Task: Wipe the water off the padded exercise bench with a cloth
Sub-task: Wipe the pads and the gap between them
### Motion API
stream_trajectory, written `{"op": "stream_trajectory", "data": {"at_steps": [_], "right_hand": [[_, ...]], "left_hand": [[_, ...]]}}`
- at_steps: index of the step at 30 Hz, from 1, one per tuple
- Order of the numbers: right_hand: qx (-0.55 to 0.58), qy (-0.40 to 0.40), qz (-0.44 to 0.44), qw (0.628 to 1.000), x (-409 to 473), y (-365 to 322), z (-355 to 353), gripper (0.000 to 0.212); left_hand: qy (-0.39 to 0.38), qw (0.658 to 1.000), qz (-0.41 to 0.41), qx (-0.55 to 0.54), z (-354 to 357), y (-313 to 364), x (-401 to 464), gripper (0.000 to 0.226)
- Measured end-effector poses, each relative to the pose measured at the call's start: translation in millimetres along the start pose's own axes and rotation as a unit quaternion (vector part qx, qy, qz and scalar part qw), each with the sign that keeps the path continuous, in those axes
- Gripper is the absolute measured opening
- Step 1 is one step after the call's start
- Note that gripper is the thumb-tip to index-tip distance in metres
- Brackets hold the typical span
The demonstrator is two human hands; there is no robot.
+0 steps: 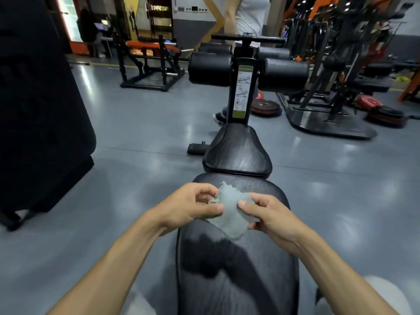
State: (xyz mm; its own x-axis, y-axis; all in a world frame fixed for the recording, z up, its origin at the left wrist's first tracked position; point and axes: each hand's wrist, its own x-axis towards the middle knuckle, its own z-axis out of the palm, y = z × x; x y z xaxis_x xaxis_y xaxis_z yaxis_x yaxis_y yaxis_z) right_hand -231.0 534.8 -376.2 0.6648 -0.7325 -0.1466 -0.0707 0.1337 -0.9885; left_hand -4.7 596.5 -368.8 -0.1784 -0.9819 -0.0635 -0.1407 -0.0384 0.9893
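Astride the padded exercise bench (236, 280), you look down its long black back pad, whose two side edges drop straight to open grey floor (127, 133) on either hand. Above the pad's far end, you hold one pale grey cloth (231, 212) in both hands. Your left hand (188, 205) pinches the cloth's left edge between thumb and curled fingers; your right hand (268, 214) has its thumb pressed on the cloth's right side, fingers folded beneath. Both grips are narrow, closed on the fabric. The cloth hangs just over the pad; whether it touches cannot be told. Beyond it sits a second, shorter seat pad (237, 151), then an upright post (243, 92) bearing a green-edged instruction label, flanked by four black foam rollers (210, 69). Farther off, a person (247, 14) stands behind the post.
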Motion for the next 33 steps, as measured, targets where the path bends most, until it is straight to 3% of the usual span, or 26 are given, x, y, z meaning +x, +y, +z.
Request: {"op": "stream_trajectory", "data": {"at_steps": [3, 7, 10, 13, 15, 18, 21, 24, 27, 33], "right_hand": [[0.020, 0.025, -0.010, 0.999, -11, 5, 15, 0.027], [-0.041, 0.076, -0.037, 0.996, -27, 9, 34, 0.014], [-0.067, 0.002, 0.003, 0.998, -42, 9, 44, 0.020], [-0.029, -0.048, 0.057, 0.997, -50, 13, 56, 0.043], [-0.027, -0.013, 0.035, 0.999, -48, 15, 65, 0.039], [-0.013, 0.060, -0.016, 0.998, -46, 14, 72, 0.026], [0.000, 0.097, -0.014, 0.995, -50, 23, 68, 0.026], [0.005, 0.123, 0.015, 0.992, -56, 45, 58, 0.025], [0.098, 0.158, 0.065, 0.980, -62, 73, 38, 0.032], [0.178, 0.228, 0.123, 0.950, -60, 108, -4, 0.034]], "left_hand": [[-0.013, 1.000, -0.001, -0.011, 5, -3, -16, 0.023], [0.042, 0.998, -0.005, -0.055, 14, -14, -34, 0.011], [0.079, 0.994, 0.013, -0.073, 19, -19, -46, 0.012], [0.040, 0.994, 0.037, -0.097, 21, -21, -58, 0.020], [0.040, 0.993, 0.044, -0.105, 25, -23, -62, 0.023], [0.115, 0.975, -0.015, -0.190, 37, -30, -64, 0.023], [0.068, 0.964, -0.090, -0.242, 53, -52, -65, 0.034], [0.069, 0.969, -0.109, -0.212, 70, -72, -60, 0.029], [0.069, 0.978, -0.133, -0.145, 84, -79, -50, 0.029], [0.013, 0.991, -0.129, -0.028, 93, -93, -25, 0.022]]}}
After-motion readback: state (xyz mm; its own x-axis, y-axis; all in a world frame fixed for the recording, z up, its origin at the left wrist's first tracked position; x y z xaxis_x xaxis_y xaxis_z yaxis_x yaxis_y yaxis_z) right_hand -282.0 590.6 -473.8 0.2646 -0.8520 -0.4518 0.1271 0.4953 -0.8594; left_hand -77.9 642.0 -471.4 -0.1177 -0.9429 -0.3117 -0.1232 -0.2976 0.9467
